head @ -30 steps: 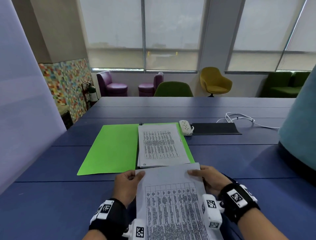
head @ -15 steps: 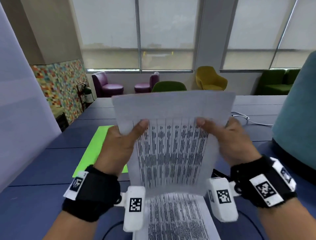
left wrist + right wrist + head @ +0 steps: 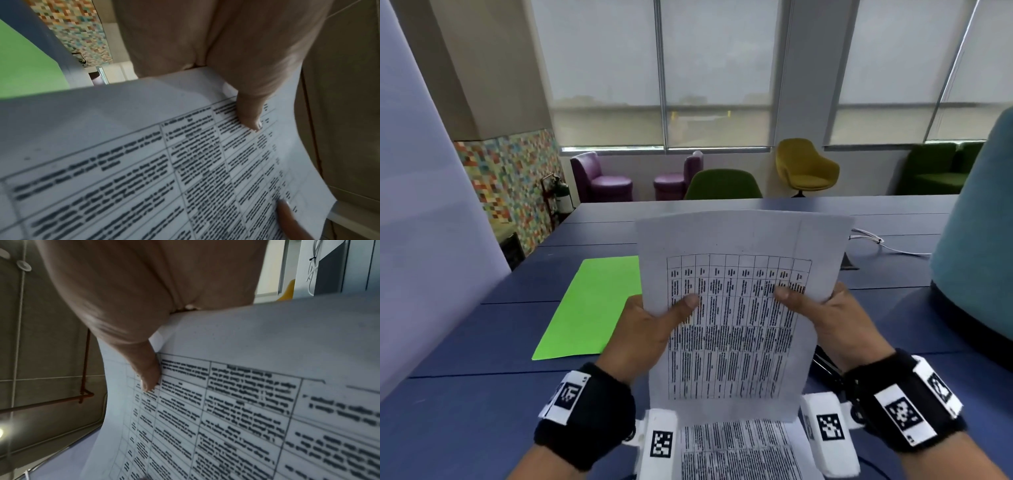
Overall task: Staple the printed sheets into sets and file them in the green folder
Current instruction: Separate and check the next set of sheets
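I hold a set of printed sheets (image 3: 739,308) upright over the table, its table of text facing me. My left hand (image 3: 654,325) pinches the left edge, thumb on the front (image 3: 248,112). My right hand (image 3: 822,315) pinches the right edge the same way, thumb (image 3: 148,369) on the print. More printed sheets (image 3: 739,448) lie flat below, between my wrists. The green folder (image 3: 595,305) lies open on the table behind the held sheets, which hide its right half. No stapler can be made out.
The blue table (image 3: 465,394) stretches ahead. A white cable (image 3: 876,241) and a dark mat's corner (image 3: 849,263) lie at the back right. A teal chair back (image 3: 979,240) rises at the right, a pale panel (image 3: 421,240) at the left. Chairs stand beyond the table.
The sheets went from lying flat on the table to being raised upright in both hands. Since half a second ago they have come down a little and now hide the papers in the folder.
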Demonstrator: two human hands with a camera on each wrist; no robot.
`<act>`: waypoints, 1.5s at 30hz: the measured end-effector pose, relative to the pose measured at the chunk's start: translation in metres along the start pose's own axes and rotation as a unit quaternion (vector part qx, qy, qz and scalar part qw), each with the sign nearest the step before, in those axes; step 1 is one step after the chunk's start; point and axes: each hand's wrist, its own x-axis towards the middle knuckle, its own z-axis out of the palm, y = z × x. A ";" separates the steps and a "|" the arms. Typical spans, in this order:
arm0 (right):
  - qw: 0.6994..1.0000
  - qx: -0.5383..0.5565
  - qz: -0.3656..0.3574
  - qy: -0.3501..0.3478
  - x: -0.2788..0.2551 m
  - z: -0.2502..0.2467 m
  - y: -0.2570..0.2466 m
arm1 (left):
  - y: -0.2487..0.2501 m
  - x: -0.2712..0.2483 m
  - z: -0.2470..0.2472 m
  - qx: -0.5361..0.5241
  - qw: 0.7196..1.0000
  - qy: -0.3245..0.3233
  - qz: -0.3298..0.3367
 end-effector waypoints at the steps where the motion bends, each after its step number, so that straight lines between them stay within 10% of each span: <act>1: 1.000 -0.005 -0.004 0.004 0.000 0.001 0.000 | 0.005 0.002 0.001 -0.009 1.000 0.008 0.001; 8: 0.999 -0.036 0.003 0.007 0.002 -0.001 0.004 | 0.038 0.026 -0.012 -0.144 0.979 0.112 0.086; 21: 1.000 0.002 0.004 -0.001 0.005 -0.004 0.009 | 0.046 0.026 -0.008 -0.170 0.974 0.100 0.109; 28: 0.999 0.028 -0.045 0.010 0.012 0.003 -0.009 | 0.038 0.022 0.000 -0.058 0.998 -0.026 0.006; 45: 0.999 -0.008 -0.033 0.013 0.015 0.002 -0.008 | 0.046 0.030 0.004 -0.068 0.992 0.038 0.100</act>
